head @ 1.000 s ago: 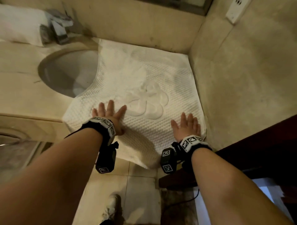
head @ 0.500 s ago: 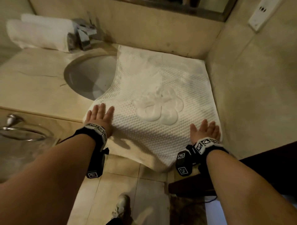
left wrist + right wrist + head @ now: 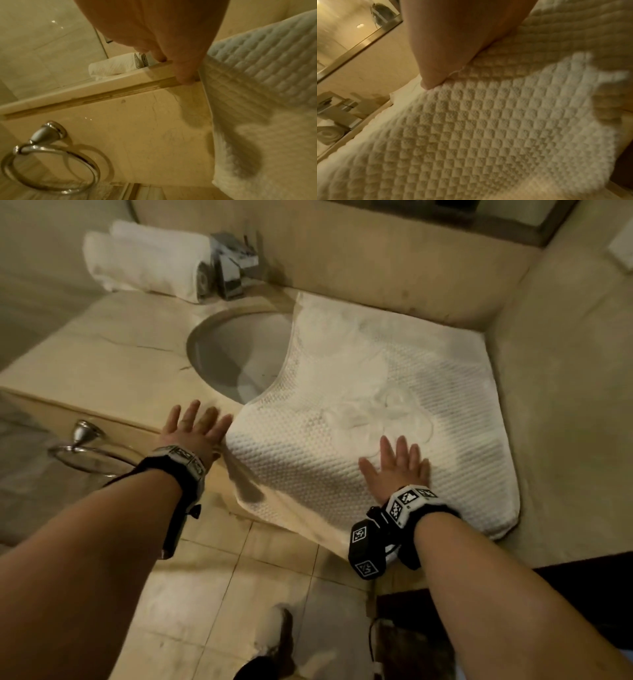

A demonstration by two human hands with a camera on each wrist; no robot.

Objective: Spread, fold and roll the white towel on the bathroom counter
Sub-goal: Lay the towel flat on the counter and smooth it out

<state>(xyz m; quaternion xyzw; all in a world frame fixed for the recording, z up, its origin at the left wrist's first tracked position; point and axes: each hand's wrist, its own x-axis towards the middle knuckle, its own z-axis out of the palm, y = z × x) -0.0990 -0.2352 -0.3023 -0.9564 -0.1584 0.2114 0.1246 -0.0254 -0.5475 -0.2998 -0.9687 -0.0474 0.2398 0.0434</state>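
The white waffle-weave towel (image 3: pixel 394 412) with a flower pattern lies spread flat on the right part of the beige counter (image 3: pixel 102 361), its near edge hanging over the front. Its left edge dips over the sink rim. My left hand (image 3: pixel 193 424) lies flat with fingers straight on the bare counter edge, just left of the towel's left corner (image 3: pixel 223 70). My right hand (image 3: pixel 397 463) presses flat on the towel's near middle, fingers spread; the palm on the weave (image 3: pixel 488 121) fills the right wrist view.
An oval sink (image 3: pixel 239 357) sits left of the towel, with a chrome tap (image 3: pixel 233 265) behind it and rolled white towels (image 3: pixel 147 261) at the back left. A chrome towel ring (image 3: pixel 51 162) hangs on the counter front. Walls close in behind and on the right.
My left hand has slid left off the towel onto the bare counter edge. My right hand has moved left toward the towel's middle. The view has swung left.
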